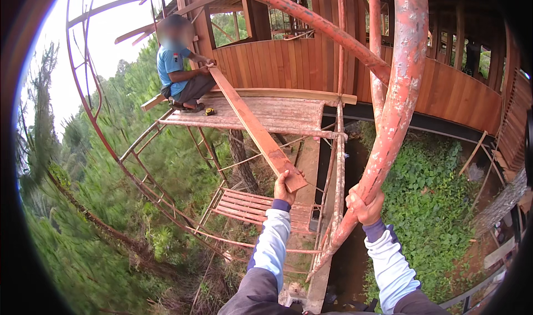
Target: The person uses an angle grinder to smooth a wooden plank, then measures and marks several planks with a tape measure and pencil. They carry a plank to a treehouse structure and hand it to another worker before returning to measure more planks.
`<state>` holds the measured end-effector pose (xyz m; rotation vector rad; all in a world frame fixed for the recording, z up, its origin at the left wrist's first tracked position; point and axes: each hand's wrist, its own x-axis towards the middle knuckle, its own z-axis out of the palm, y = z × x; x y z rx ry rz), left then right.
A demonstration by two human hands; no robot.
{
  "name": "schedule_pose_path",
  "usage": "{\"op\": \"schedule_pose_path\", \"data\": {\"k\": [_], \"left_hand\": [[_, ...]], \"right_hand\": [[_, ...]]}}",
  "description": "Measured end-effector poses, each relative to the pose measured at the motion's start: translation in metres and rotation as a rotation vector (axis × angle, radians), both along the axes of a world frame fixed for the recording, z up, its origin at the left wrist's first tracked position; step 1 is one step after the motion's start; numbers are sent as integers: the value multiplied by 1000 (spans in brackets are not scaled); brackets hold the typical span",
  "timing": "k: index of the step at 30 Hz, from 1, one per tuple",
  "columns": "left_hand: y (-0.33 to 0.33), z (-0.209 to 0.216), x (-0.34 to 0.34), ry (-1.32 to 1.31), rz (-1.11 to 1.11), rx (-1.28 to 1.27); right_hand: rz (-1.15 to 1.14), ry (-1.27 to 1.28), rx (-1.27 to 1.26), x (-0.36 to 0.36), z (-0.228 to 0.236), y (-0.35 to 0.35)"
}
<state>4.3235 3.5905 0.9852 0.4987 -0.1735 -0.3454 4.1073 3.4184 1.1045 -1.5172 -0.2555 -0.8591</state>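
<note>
2 arms (272,238) extend forward, left hand (284,189) clasping a plank (251,116), right hand (366,205) curled round a pole (397,109).

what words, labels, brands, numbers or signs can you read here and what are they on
No text can be read.
Patch on the co-worker's blue shirt: too small to make out.
Yellow and black item on the scaffold deck: too small to tell.
Plank and red pole: no lettering shows.

The plank (250,121) extends over a platform (291,114). At the plank's far end is a co-worker (171,66); to its right, a pole (397,82).
</note>
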Motion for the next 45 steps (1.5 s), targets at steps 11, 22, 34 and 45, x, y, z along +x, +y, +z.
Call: {"op": "schedule_pose_path", "data": {"k": [11,22,34,45], "left_hand": [[30,-68,-92,163,-161,492],[139,-319,-420,113,-633,1596],[139,-196,-562,-336,-710,1876],[116,-60,-606,-788,-523,1804]], "right_hand": [[-8,20,0,1,-6,-7],[78,-35,23,-3,9,7],[15,45,-29,6,-6,-16],[110,-55,9,10,5,-3]]}}
